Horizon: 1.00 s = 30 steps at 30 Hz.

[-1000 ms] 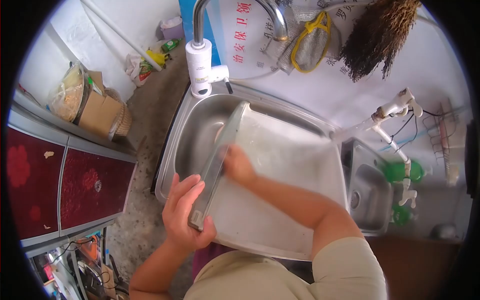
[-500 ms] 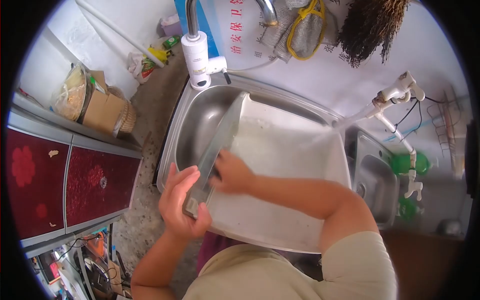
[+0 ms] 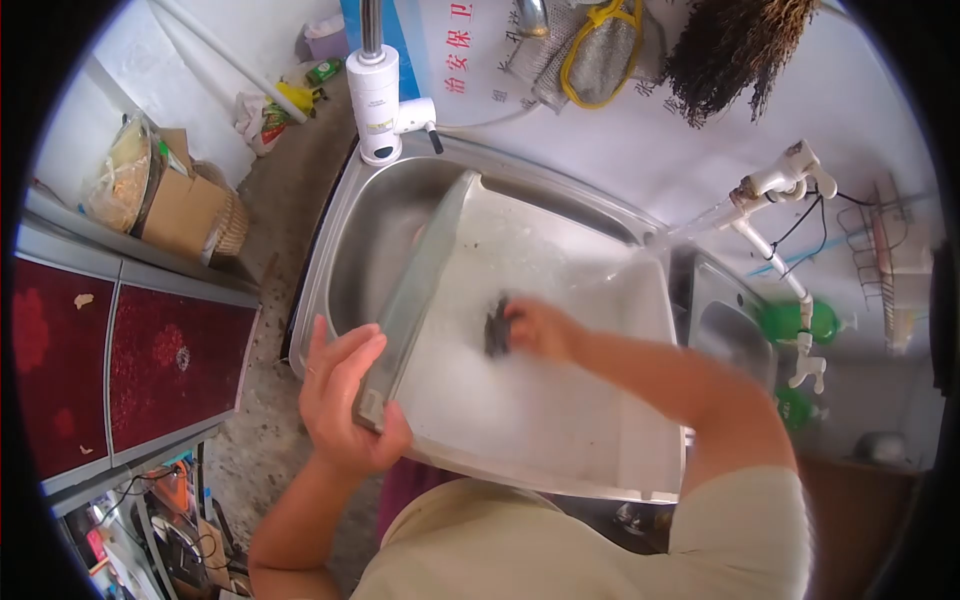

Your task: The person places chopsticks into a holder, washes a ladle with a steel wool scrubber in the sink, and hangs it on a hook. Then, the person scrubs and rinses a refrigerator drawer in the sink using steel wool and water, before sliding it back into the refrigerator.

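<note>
A large white plastic drawer [image 3: 590, 440] with a grey, see-through front panel [image 3: 415, 275] rests tilted across the steel sink, water pooled inside it. My left hand [image 3: 345, 400] holds the drawer's near left corner, its thumb on one side and the fingers raised along the outer face of the panel. Inside the drawer, my right hand [image 3: 540, 328] grips a dark scrubbing pad [image 3: 497, 328] against the bottom; motion blurs both, so the pad's exact kind is unclear. Water sprays from a white tap [image 3: 790, 175] on the right into the drawer.
The steel sink [image 3: 345, 240] lies under the drawer, with a white faucet [image 3: 375, 105] behind it. A second basin [image 3: 735, 335] and green bottles [image 3: 800, 322] stand on the right. Mesh with a yellow rim [image 3: 605, 60] and a brush [image 3: 735, 55] hang on the wall. Left is a red cabinet [image 3: 180, 350].
My right hand has moved with the scrubbing pad from the front panel rightward to the middle of the drawer's bottom. My left hand keeps the same corner. The whole view has shifted slightly.
</note>
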### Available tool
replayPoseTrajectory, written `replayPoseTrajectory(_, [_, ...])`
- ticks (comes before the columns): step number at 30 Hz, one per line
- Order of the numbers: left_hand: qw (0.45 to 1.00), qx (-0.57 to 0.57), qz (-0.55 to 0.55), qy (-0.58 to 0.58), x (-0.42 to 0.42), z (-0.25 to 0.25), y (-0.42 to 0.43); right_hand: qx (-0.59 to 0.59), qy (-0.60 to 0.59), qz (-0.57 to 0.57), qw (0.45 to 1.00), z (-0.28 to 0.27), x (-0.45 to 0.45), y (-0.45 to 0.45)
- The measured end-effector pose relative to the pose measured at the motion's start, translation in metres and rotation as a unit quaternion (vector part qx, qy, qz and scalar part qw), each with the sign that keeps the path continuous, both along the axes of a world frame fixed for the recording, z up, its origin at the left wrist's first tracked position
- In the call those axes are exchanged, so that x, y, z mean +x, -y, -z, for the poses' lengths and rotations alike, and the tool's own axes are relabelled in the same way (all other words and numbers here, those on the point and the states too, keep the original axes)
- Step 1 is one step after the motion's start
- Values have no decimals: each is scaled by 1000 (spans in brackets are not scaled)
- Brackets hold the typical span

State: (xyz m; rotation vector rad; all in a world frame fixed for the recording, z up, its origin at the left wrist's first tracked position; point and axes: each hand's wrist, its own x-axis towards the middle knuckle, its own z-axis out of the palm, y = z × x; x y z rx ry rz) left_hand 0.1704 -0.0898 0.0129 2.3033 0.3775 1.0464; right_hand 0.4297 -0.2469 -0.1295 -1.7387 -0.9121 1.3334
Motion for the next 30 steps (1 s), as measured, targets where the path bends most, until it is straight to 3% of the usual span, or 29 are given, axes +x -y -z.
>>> replayPoseTrajectory(1, [1000,-2,-2,5,0,1,0,-5,93,-1,996,4,10,-13])
replayPoseTrajectory(2, [1000,-3,-8,12,0,3,-1,21,389,-103,915,1,17,-24])
replayPoseTrajectory(5, [1000,-2,-9,5,-3,3,-2,-2,356,-84,931,0,7,-25])
replayPoseTrajectory(8, [1000,6,-14,-12,-2,-2,-1,166,209,-218,939,-39,-54,-6])
replayPoseTrajectory(10, [1000,10,-16,-12,-1,-1,1,225,181,-225,931,-77,-99,-14])
replayPoseTrajectory(13, [1000,10,-14,-4,-1,4,-1,313,169,-212,910,-83,-133,-38])
replayPoseTrajectory(15, [1000,12,-1,-11,-1,1,-1,204,134,-360,900,-81,-112,-20])
replayPoseTrajectory(18, [1000,22,3,-14,-1,1,0,-43,76,-551,830,-80,-64,53])
replayPoseTrajectory(20, [1000,23,5,-10,0,3,0,-103,88,-517,845,-81,-26,105])
replayPoseTrajectory(24, [1000,21,7,-18,-2,3,1,-260,177,-471,824,-77,18,76])
replayPoseTrajectory(25, [1000,21,7,-21,-2,2,1,-316,272,-497,761,-43,42,63])
replayPoseTrajectory(26, [1000,19,8,-22,-3,2,3,-295,334,-459,768,-28,67,48])
replayPoseTrajectory(27, [1000,18,6,-20,-2,2,3,-175,383,-354,835,-40,81,40])
replayPoseTrajectory(28, [1000,18,2,-20,-1,2,1,-118,462,-267,837,-20,86,43])
replayPoseTrajectory(30, [1000,18,3,-20,-2,3,1,-169,385,-404,812,-25,69,36])
